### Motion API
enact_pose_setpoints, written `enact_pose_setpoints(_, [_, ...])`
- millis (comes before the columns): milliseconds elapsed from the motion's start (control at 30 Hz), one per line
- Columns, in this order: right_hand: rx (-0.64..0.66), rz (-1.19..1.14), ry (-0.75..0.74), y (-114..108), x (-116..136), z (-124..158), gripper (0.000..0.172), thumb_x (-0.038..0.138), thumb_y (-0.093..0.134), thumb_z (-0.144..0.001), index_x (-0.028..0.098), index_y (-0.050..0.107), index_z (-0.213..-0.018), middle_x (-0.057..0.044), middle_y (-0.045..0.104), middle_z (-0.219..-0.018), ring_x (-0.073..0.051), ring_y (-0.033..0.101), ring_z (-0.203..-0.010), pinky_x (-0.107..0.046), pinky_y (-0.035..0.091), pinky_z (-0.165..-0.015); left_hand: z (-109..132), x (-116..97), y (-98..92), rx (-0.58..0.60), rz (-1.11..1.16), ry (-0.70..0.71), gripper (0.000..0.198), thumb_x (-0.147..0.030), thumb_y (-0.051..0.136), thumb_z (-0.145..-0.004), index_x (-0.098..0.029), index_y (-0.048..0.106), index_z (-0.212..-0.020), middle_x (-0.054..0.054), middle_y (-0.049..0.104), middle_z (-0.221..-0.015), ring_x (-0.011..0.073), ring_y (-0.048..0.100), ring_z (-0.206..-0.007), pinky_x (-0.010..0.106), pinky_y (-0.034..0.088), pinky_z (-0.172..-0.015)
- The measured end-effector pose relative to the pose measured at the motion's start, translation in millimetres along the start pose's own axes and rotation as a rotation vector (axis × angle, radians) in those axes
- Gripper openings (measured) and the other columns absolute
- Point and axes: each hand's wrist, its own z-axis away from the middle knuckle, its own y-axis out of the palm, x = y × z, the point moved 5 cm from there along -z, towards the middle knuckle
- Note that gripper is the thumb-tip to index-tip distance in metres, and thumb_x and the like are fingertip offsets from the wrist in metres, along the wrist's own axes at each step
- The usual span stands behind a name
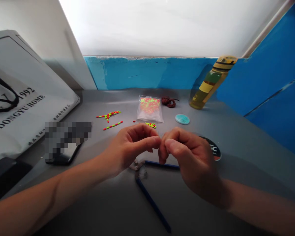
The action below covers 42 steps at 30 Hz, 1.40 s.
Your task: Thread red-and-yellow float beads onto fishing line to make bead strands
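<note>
My left hand (pixel 135 146) and my right hand (pixel 189 160) meet at the fingertips above a grey tabletop (pixel 113 209), each pinched between thumb and finger. A thin line (pixel 158 132) pokes up from the pinch, and whatever else the fingers hold is hidden. Under the hands lie blue-handled pliers (pixel 147 183), their steel jaws (pixel 137 165) near my left wrist. Short strings of red, yellow and green beads (pixel 108 115) lie beyond my left hand, and a small bead cluster (pixel 150 125) sits just past the fingertips.
Behind the hands are a clear plastic bag of beads (pixel 149 109), a dark red cord coil (pixel 169 102), a teal round spool (pixel 182 119) and a yellow-green bottle (pixel 210 83). A black phone (pixel 64 157) and a white printed bag (pixel 19 98) lie left. Blue walls (pixel 147 73) bound the back.
</note>
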Motion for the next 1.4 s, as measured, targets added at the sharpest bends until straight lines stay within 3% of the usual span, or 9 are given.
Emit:
enact_pose_setpoints(467, [0.029, -0.133, -0.007, 1.2, -5.9, 2.0, 0.025, 0.016, 0.048, -0.088, 0.022, 0.056, -0.065, 0.0, 0.057, -0.065, -0.015, 0.053, -0.063, -0.033, 0.043, -0.062, -1.6, -2.1, 0.5, 0.03, -0.021, 0.019, 0.016, -0.029, 0.076, -0.081, -0.017, 0.067, -0.079, -0.001, 0.065, -0.073, 0.0115, 0.058, -0.069, 0.026, 0.046, -0.068])
enact_pose_setpoints(1267, [0.034, -0.162, -0.015, 3.5, -11.5, -0.6, 0.026, 0.018, 0.048, -0.089, 0.021, 0.055, -0.064, 0.0, 0.055, -0.064, -0.015, 0.051, -0.063, -0.032, 0.041, -0.062, -1.7, -2.6, 3.7, 0.084, -0.01, 0.059, 0.014, -0.027, 0.073, -0.086, -0.017, 0.064, -0.082, 0.0, 0.071, -0.071, 0.0132, 0.067, -0.068, 0.026, 0.051, -0.067])
enact_pose_setpoints(1400, [0.031, -0.165, -0.012, 2.5, -13.2, -0.3, 0.026, 0.018, 0.048, -0.09, 0.021, 0.057, -0.066, 0.0, 0.057, -0.066, -0.016, 0.053, -0.065, -0.032, 0.041, -0.064, -2.0, -2.4, 2.1, 0.048, -0.027, 0.081, 0.015, -0.027, 0.074, -0.085, -0.016, 0.065, -0.081, 0.0, 0.07, -0.071, 0.0124, 0.067, -0.067, 0.025, 0.052, -0.066])
